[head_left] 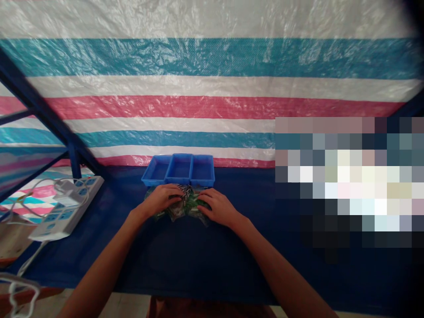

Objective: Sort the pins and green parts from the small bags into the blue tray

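Small clear plastic bags [179, 211] lie bunched on the dark blue table in front of the blue trays. Green pieces [189, 204] show through the plastic, and thin shiny metal pieces [186, 191] are at the middle; their exact kind is too small to tell. My left hand [162, 198] curls over the left side of the bags, fingers pointing inward. From the right, my right hand [220, 206] grips the other side, thumb toward me and fingers bent over the plastic. Parts of the bags are hidden beneath both hands.
Three joined blue trays [180, 182] stand just behind the bags. A white power strip [69, 221] with a plugged adapter and cables sits at the table's left. Blue metal frame bars [74, 159] and a striped tarp [182, 106] bound the space. The right side is pixelated.
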### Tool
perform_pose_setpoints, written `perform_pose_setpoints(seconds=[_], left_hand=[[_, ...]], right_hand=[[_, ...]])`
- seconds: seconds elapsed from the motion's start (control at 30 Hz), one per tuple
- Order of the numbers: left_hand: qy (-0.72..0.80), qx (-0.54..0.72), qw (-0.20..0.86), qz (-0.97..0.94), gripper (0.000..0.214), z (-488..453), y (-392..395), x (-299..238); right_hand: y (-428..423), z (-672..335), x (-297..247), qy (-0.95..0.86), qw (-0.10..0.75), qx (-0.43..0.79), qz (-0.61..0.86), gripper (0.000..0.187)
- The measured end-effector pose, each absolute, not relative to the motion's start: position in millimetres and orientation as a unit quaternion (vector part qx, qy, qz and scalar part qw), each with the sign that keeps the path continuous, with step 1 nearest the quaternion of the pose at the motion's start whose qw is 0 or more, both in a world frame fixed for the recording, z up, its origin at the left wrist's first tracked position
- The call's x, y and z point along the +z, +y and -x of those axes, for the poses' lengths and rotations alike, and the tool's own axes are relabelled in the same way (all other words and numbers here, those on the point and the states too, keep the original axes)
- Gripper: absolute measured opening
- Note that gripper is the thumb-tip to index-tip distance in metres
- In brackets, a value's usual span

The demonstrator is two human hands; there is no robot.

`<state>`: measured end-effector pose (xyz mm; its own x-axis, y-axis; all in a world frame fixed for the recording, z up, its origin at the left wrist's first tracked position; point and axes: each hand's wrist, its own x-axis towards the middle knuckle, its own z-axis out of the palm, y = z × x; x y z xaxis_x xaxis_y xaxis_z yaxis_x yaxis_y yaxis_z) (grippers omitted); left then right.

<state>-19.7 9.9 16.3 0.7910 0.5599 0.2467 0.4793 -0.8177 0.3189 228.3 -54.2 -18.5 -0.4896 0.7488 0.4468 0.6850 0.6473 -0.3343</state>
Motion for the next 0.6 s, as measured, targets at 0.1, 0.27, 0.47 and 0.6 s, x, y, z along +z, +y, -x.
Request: perform_pose_setpoints(seconds=[0.1, 0.27, 0.47, 0.6], left_hand=[[0.265, 0.186, 0.120, -0.938, 0.019, 21, 12, 12], [0.267, 0.221, 0.125, -0.930, 0.023, 21, 12, 10], [0.340, 0.310, 0.096, -0.883, 0.024, 14, 4, 24], [0.387, 0.370, 0.113, -0.837, 0.021, 4, 2, 38]], right_hand=[[-55, -228, -17, -0.863, 0.280, 0.057, 0.418, 0.024], [-55, -229, -16, -0.863, 0.278, 0.058, 0.419, 0.024], [-56, -228, -14, -0.858, 0.282, 0.056, 0.425, 0.024], [-51, -224, -7, -0.819, 0.321, 0.059, 0.471, 0.021]])
